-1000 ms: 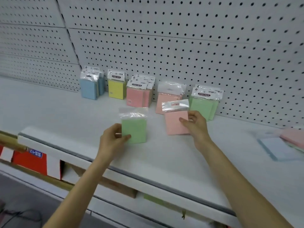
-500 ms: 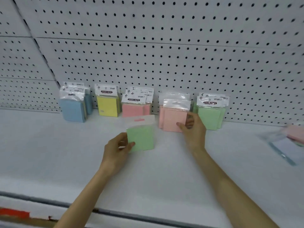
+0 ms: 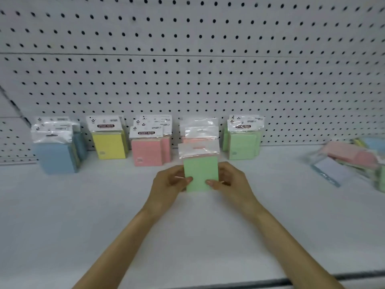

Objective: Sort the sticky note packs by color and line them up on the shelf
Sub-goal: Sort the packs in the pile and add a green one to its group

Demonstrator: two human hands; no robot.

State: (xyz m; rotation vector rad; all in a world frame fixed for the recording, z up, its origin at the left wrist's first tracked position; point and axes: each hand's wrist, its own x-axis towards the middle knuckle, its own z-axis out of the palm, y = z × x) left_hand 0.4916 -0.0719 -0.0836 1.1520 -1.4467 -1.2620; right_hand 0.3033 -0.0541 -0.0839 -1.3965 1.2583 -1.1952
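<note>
Pinching a green film-wrapped sticky note pack (image 3: 201,173) between them, left hand (image 3: 168,184) and right hand (image 3: 235,184) hold it just before the upright peach film-wrapped packs (image 3: 198,132) (wrong colour); a nudge could topple those.

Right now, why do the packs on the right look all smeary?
In the head view, the loose packs at the right edge are smeared by blur and stretched by the wide lens; the pegboard holes up top streak too; the green pack in the middle looks sharper.
</note>
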